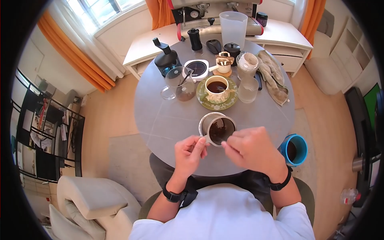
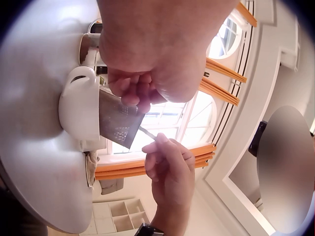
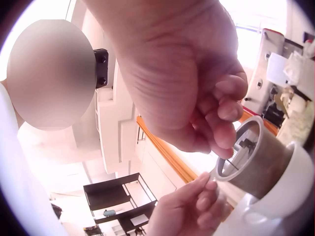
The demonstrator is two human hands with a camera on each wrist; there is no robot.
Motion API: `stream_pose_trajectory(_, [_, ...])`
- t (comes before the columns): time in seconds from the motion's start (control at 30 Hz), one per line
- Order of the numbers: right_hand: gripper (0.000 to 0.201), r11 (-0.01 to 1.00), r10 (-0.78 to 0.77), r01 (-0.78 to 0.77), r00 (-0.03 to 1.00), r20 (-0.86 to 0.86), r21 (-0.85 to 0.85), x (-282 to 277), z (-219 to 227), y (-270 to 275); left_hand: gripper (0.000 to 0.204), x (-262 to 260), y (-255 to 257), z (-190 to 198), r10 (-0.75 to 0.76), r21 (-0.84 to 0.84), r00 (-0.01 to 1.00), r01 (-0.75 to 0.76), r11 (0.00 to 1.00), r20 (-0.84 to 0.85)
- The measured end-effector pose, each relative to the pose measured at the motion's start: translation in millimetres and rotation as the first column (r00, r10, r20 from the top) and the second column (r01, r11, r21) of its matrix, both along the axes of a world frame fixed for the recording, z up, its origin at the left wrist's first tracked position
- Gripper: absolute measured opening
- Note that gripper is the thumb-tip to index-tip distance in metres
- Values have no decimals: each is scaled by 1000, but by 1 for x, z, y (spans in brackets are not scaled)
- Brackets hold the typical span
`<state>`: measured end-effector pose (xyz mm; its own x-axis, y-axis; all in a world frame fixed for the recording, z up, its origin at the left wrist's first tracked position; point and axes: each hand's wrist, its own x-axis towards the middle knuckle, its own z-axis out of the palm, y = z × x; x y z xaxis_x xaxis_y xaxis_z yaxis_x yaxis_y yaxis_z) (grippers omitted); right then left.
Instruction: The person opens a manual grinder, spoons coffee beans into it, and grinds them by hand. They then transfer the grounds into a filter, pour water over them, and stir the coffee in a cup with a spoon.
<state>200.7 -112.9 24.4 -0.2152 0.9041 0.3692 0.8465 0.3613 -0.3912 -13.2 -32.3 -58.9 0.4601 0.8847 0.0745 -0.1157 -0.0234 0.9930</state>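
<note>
The left hand pinches the handle of a grey metal filter, dark residue inside, that leans in the white cup, its long axis slanting up toward the person (the round mouth faces that way), while the right hand pinches a thin stick.

Grey metal strainer in left hand
</note>
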Motion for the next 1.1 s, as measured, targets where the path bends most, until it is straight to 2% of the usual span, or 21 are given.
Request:
stream_pose_trajectory(0.07, [24,974,-204,197,978,53,112,7,1,5,28,0,-1,1,4,-7,1000,-4,1000,4])
stream_pose_trajectory(0.1, [24,975,-202,195,978,52,110,8,2,2,28,-1,-1,3,9,-10,1000,-9,1000,-10])
stream_pose_trajectory(0.17, [26,994,-101,97,993,67,49,8,4,-3,28,-3,-2,4,17,-13,1000,-18,1000,-23])
stream_pose_trajectory(0.3, [27,998,-25,24,999,24,51,3,4,-1,27,0,-2,4,5,7,1000,-5,1000,-6])
stream_pose_trajectory(0.37, [26,963,-246,240,968,44,120,12,1,1,26,-2,-3,4,14,9,1000,-14,1000,-10])
stream_pose_trajectory(0.4, [26,964,-244,237,969,43,121,11,0,0,26,-4,-2,2,10,26,1000,-10,1000,-12])
stream_pose_trajectory(0.47, [26,994,-86,83,996,37,70,8,-3,-6,25,-3,-2,2,3,45,1000,-2,999,-15])
stream_pose_trajectory(0.57, [26,995,-45,46,999,-14,89,0,-1,-6,26,0,-3,3,-14,45,1000,14,999,-3])
stream_pose_trajectory(0.6, [26,995,-47,48,999,-16,86,3,-1,-7,26,0,-3,4,-4,57,1000,5,998,-14])
stream_pose_trajectory(0.67, [26,953,-273,259,958,82,155,11,2,-6,26,-2,-4,4,9,70,1000,-8,998,-25])
stream_pose_trajectory(0.7, [26,954,-272,257,959,81,155,10,0,-7,27,-2,-4,3,7,83,999,-4,997,-35])
stream_pose_trajectory(0.77, [27,993,-100,93,991,91,73,7,-4,-13,27,-1,-2,4,1,100,999,3,995,-43])
stream_pose_trajectory(0.8, [27,993,-103,97,990,92,74,4,-2,-12,28,0,-2,4,-4,94,999,7,996,-38])
stream_pose_trajectory(0.87, [27,998,-24,25,999,-28,57,-5,1,-10,28,1,-4,6,-14,84,999,17,996,-38])
stream_pose_trajectory(0.9, [27,998,-26,27,999,-30,56,-2,1,-9,28,2,-4,6,-5,86,1000,7,996,-31])
stream_pose_trajectory(0.97, [27,948,-281,264,957,78,178,9,1,-3,28,0,-5,6,5,89,1000,-3,996,-25])
stream_pose_trajectory(1.0, [27,948,-280,263,957,78,181,10,1,-5,27,-1,-4,4,4,92,1000,-2,996,-24])
stream_pose_trajectory(1.07, [27,989,-134,123,980,144,81,8,-1,-11,27,-1,-3,4,5,96,1000,-3,995,-22])
stream_pose_trajectory(1.1, [27,989,-135,124,980,145,82,4,-2,-10,27,1,-3,4,2,93,1000,-1,996,-18])
